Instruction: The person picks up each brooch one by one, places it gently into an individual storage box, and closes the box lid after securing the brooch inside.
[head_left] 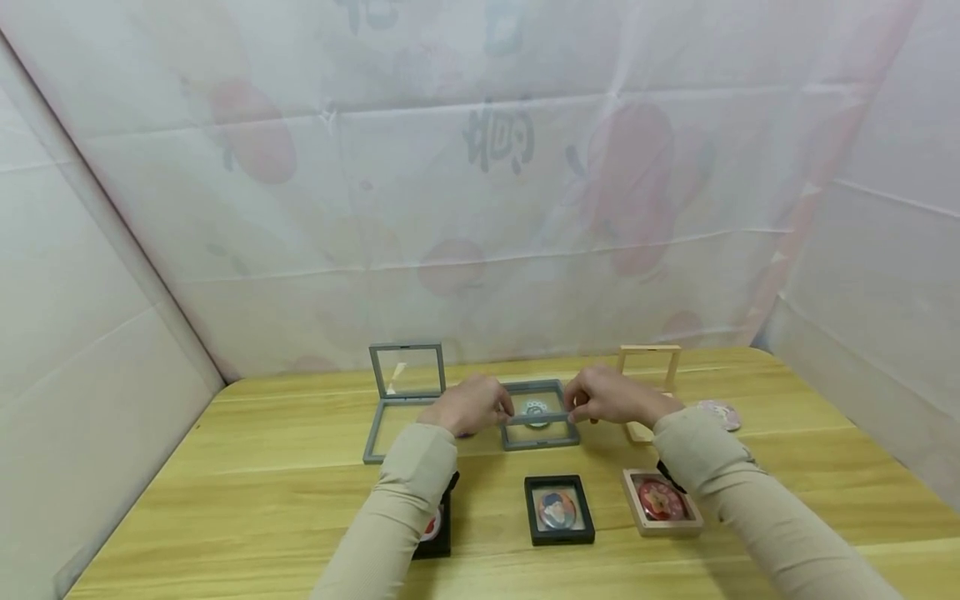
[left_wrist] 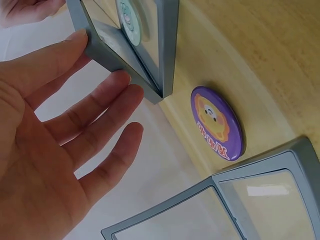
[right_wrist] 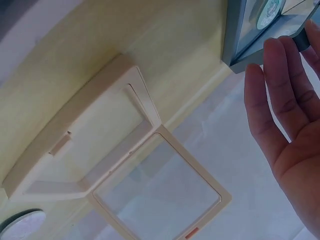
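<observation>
A hinged grey display frame [head_left: 542,445] stands partly open in the middle of the table, its two clear-windowed halves at an angle. Between them is a round mint-green badge [left_wrist: 131,22]. My left hand [head_left: 471,404] pinches one side of the raised half, thumb on its edge and fingertips below. At the opposite side, my right hand [head_left: 611,394] pinches the same half with its fingertips; its thumb is mostly cut off in the right wrist view. A purple badge [left_wrist: 217,122] with a yellow cartoon face lies beside the frame, near my left hand.
Left stands another open grey frame [head_left: 372,429]; right, an open peach frame [right_wrist: 100,85] with a pale pink badge [head_left: 720,414] beyond. Nearer lie a black frame [head_left: 562,538], a peach frame [head_left: 663,528] with a red badge, and a black frame [head_left: 433,548] partly under my left sleeve.
</observation>
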